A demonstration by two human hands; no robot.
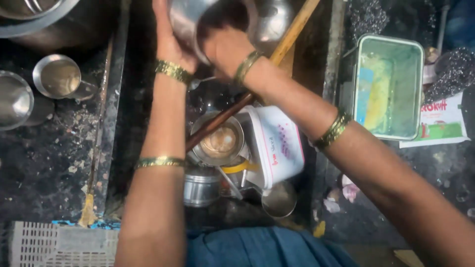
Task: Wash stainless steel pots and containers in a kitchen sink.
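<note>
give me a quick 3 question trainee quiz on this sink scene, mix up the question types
1. True or false: the left hand grips the round steel pot from outside while the right hand reaches into it.
2. Which thing lies slanted across the sink, under the right forearm? A) long wooden stick B) white plastic tub C) green rectangular tray
3. Fill in: on the dark counter left of the sink stands a small steel ____ with a side handle.

Key: 1 true; 2 A; 3 cup
</note>
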